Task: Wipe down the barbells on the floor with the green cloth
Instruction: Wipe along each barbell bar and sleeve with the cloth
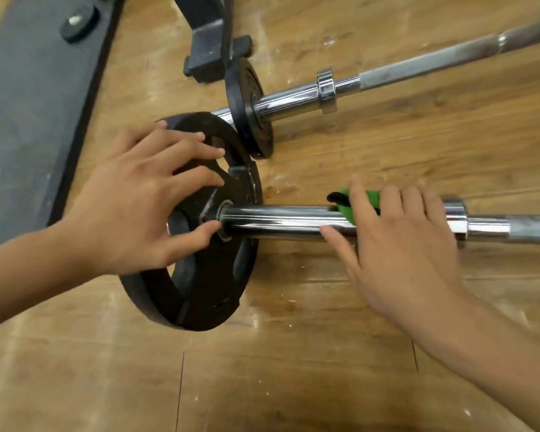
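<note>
Mostly hidden green cloth [345, 208], under right hand [399, 247]

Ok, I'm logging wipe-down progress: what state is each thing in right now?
Near chrome barbell: lying on the floor, being wiped.
Large black weight plate: mounted on the near barbell's sleeve.
Green cloth: pressed onto that sleeve.
Left hand: fingers spread, pressing the large plate.
Right hand: laid over the cloth, fingers straight.
Far chrome barbell: on the floor, untouched.
Small black weight plate: mounted on the far barbell.
</note>
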`<state>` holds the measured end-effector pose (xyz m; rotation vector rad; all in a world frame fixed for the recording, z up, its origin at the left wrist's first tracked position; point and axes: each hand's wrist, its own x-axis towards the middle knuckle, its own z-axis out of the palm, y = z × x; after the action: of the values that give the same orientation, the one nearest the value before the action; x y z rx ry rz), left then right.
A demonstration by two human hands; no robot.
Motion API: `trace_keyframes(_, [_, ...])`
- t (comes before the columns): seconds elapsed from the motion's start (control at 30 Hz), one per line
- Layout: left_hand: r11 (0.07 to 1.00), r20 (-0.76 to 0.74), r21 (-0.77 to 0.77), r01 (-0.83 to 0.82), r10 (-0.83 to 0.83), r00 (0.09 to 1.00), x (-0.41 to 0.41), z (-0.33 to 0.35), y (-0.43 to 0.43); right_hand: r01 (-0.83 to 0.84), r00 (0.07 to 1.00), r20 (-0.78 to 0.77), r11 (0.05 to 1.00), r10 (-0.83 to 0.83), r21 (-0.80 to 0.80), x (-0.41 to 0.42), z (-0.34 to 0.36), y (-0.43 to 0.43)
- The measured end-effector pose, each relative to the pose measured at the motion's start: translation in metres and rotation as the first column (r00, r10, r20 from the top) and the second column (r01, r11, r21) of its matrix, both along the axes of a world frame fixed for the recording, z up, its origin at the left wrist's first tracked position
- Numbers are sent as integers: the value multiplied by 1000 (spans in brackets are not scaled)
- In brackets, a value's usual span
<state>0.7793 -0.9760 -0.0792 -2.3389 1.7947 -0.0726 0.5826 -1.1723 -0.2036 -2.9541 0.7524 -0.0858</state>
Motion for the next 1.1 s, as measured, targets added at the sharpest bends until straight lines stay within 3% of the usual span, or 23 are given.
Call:
trace_keyframes(0.13, [1000,-22,-15,0,0,1000,-13,0,4,-99,995,14,979,98,180,35,5,58])
trace_keyframes(0.27, [1000,1,8,11,-11,1000,-22,-3,12,-326,945,30,938,325,115,46,-6,81])
trace_keyframes(0.43, [999,47,-29,12,-11,999,-32,-7,25,-75,997,-6,992,76,106,-7,-3,24])
trace_keyframes(0.53, [999,58,-37,-12,15,998,-37,-8,23,56,998,-24,994,-54,90,-17,0,32])
trace_keyframes(0.6, [1000,59,-25,-17,18,998,-40,-10,22,22,1000,-10,993,-21,117,-5,1,53])
trace_keyframes(0.7, [998,92,6,-61,60,994,-39,-13,20,-97,995,4,995,97,29,5,-8,57])
trace_keyframes(0.8, [991,105,8,-131,130,986,-57,-28,13,-15,1000,-13,996,14,-93,-21,-11,23])
trace_keyframes(0.93, [983,-51,-107,-151,146,988,-90,-55,-16,37,999,-7,972,-40,-232,-44,-13,0])
trace_keyframes(1.1, [951,-217,-128,-280,249,944,-108,-107,-54,11,986,161,957,38,-291,-62,-38,6])
